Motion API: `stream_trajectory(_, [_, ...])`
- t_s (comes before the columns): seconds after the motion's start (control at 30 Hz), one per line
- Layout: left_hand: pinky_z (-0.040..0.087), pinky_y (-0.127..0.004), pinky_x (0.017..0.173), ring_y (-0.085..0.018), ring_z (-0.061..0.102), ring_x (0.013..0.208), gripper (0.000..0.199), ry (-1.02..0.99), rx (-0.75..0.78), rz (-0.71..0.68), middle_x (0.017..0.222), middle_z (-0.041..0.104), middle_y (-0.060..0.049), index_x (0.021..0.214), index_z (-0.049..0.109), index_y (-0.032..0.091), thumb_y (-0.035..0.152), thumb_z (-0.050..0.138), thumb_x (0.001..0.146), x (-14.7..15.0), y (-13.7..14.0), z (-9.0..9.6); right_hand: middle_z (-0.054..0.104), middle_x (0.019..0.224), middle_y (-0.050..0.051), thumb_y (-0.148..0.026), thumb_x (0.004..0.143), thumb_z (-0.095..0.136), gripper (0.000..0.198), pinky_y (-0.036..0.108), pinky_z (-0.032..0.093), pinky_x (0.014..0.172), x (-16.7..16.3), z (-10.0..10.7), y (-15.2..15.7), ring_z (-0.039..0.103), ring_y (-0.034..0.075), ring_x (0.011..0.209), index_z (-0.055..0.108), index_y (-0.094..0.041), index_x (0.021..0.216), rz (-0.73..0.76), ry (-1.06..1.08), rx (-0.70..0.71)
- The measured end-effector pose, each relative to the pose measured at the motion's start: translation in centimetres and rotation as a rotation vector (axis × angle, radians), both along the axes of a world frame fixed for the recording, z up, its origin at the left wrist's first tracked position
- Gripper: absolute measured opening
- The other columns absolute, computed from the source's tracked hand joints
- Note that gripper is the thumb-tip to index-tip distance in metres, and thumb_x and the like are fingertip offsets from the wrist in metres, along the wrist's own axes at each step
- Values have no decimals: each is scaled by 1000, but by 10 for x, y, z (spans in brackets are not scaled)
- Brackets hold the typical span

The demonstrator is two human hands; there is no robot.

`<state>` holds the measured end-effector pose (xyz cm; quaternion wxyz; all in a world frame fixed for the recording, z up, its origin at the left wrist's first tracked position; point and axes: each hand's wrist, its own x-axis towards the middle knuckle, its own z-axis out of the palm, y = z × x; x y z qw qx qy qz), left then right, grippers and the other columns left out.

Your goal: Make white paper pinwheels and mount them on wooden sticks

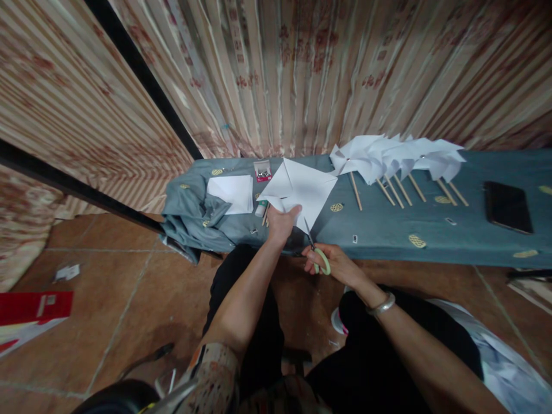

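Red box (pixel 264 179) holds metallic pieces (pixel 262 173); left hand (pixel 283 223) grips 1 sheet (pixel 308 187).

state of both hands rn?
Left hand: closed, holding the white paper sheet.
Right hand: closed, holding the green-handled scissors, blades at the sheet's edge.

r hand (pixel 339 264) cld pass along cloth's (pixel 379 236) near edge, pinwheels (pixel 397 160) blocking behind.

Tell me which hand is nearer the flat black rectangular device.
Right. The right hand, holding green-handled metal scissors, is left of the device; the left hand, gripping white square paper, is farther left.
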<state>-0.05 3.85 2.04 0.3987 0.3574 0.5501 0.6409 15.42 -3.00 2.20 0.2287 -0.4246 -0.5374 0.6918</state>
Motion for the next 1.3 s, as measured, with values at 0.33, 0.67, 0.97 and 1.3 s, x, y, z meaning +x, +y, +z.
stream_trajectory(0.33, [51, -35, 88, -24, 67, 93, 47, 25, 10, 7, 99, 72, -10, 105, 65, 13, 18, 78, 60, -2, 1, -3, 67, 61, 0, -70, 61, 73, 56, 24, 44, 51, -2, 2, -1, 58, 11, 51, 62, -18, 80, -31, 11, -28])
stream_trajectory(0.67, [51, -36, 90, -25, 67, 98, 36, 35, -13, -2, 87, 72, -7, 91, 66, 14, 20, 79, 59, 1, -3, 2, 68, 63, 2, -69, 69, 68, 52, 25, 46, 54, -1, -2, 0, 60, 12, 54, 63, -18, 78, -44, 10, 36])
stream_trajectory(0.97, [50, -37, 91, -25, 67, 97, 31, 46, -28, 0, 87, 72, -6, 87, 65, 17, 17, 78, 59, 1, -4, 4, 67, 62, 1, -71, 68, 66, 54, 25, 46, 53, -2, 1, 0, 59, 12, 54, 63, -19, 78, -44, -5, 54])
stream_trajectory(1.3, [50, -38, 94, -26, 65, 104, 35, 14, -17, -7, 88, 71, -7, 91, 65, 17, 19, 79, 59, 1, -3, -1, 67, 62, 1, -66, 71, 68, 49, 25, 43, 51, -1, -6, 1, 57, 11, 51, 64, -18, 80, -49, -4, 59])
